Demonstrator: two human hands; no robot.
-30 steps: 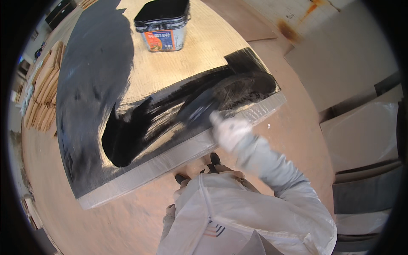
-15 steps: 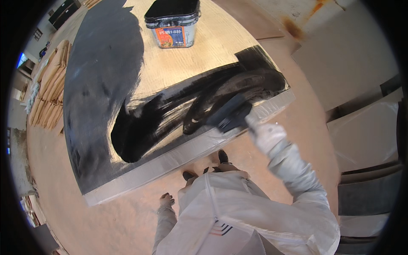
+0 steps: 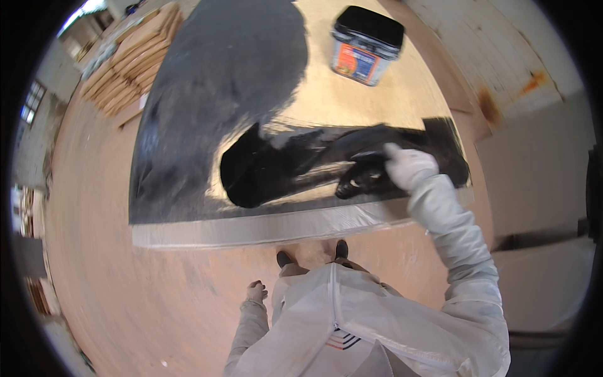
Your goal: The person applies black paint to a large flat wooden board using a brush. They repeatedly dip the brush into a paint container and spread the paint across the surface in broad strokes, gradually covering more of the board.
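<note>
My right hand (image 3: 412, 168), in a pale glove, is closed around a wide dark scraper (image 3: 367, 143) and reaches over the board's near right part. The tool's blade is hard to tell from the wet black coating (image 3: 254, 173) under it. That coating lies in a thick band along the near side of the pale wooden board (image 3: 352, 107), with bare streaks showing through. Farther back on the board stands a square bucket (image 3: 366, 53) with black inside and an orange and blue label. My left hand (image 3: 256, 291) hangs low beside my body, fingers curled and holding nothing visible.
A dull black coat (image 3: 207, 107) covers the board's left part. Plastic film (image 3: 264, 229) wraps its front edge. Stacked brown bundles (image 3: 135, 63) lie at the far left; panels (image 3: 543, 283) lie at the right. My shoes (image 3: 284, 259) are just before the board.
The view has swung, so the board and bucket appear farther right. My right hand has moved the scraper inward from the near edge. My left hand still hangs low.
</note>
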